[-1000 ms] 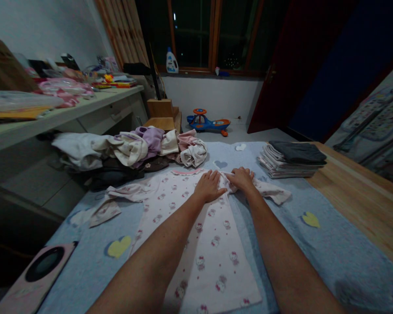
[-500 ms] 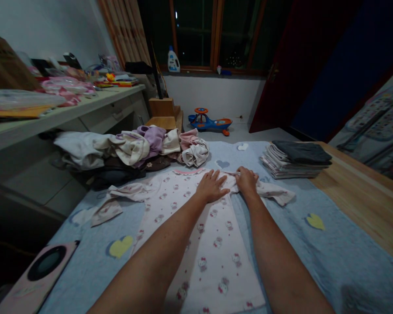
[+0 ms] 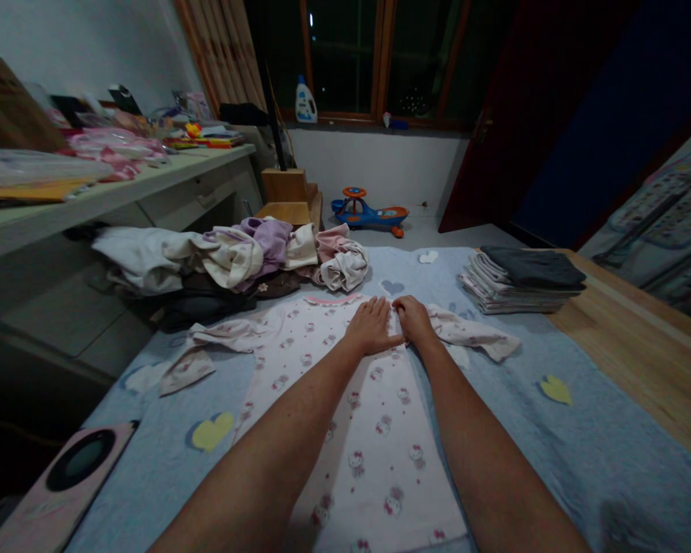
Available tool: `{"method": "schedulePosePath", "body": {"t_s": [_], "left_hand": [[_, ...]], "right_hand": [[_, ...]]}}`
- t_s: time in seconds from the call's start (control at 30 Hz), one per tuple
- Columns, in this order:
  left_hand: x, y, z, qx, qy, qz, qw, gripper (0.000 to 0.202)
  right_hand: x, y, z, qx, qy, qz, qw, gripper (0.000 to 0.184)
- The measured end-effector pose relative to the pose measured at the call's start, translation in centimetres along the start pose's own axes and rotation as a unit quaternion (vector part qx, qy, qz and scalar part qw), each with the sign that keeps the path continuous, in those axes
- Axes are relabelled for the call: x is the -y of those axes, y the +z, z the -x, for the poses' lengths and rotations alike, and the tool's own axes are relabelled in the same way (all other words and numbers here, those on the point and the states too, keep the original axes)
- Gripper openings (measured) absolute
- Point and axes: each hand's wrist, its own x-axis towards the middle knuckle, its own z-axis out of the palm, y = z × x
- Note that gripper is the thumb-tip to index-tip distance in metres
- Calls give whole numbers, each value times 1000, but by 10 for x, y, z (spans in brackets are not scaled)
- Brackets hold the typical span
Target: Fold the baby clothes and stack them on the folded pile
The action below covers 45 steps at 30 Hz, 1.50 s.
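Observation:
A long-sleeved pale pink shirt (image 3: 374, 415) with a cartoon cat print lies spread on the light blue bed cover, its pink-trimmed collar pointing away from me. My left hand (image 3: 371, 326) rests flat on the upper chest, near the right-hand shoulder, with its fingers stretched out. Right beside it, my right hand (image 3: 414, 321) has its fingers curled onto the shirt's shoulder, where the sleeve begins. That sleeve reaches out to the right from behind this hand, and the other sleeve lies bent on the left. The right fingertips are partly hidden.
Beyond the shirt at left is a heap of rumpled clothes (image 3: 230, 253). A folded stack of clothes (image 3: 521, 280) stands at right, by a bare wooden strip (image 3: 639, 346). A pink device (image 3: 63, 491) lies near left. A cluttered desk (image 3: 166, 177) lines the left wall.
My right hand has moved left along the shoulder of the shirt, up against my left hand. The left hand has stayed almost in place, its fingers now closer together.

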Motion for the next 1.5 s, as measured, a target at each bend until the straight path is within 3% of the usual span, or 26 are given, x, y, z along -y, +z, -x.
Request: {"method": "schedulePosePath", "body": {"t_s": [0.17,0.43,0.63,0.83,1.0,1.1,1.27,1.5], "left_hand": [[1,2,0,1,1,2,1000,96],[1,-7,15,19,-2,-3,1000,96],[5,-18,61,46,-23,-8,999,86],[2,-21,105,37,-21,-2,999,80],[0,-31,131,63,-10,7,998,77],[9,-37,149,71,-41,5,997,76],[42,-51,174,68,-158,-43,984,71],[84,-73,189,9,-243,-104,964,41]], "right_hand": [[-8,5,6,33,-5,23,999,29],[-5,4,12,112,-29,86,990,49],[-1,1,13,132,-8,96,987,52],[15,3,5,46,-46,51,997,47],[21,10,7,150,-89,51,983,55],[15,10,9,172,-81,76,979,59],[7,10,7,173,-72,92,978,58],[10,8,7,165,-60,91,980,56]]}}
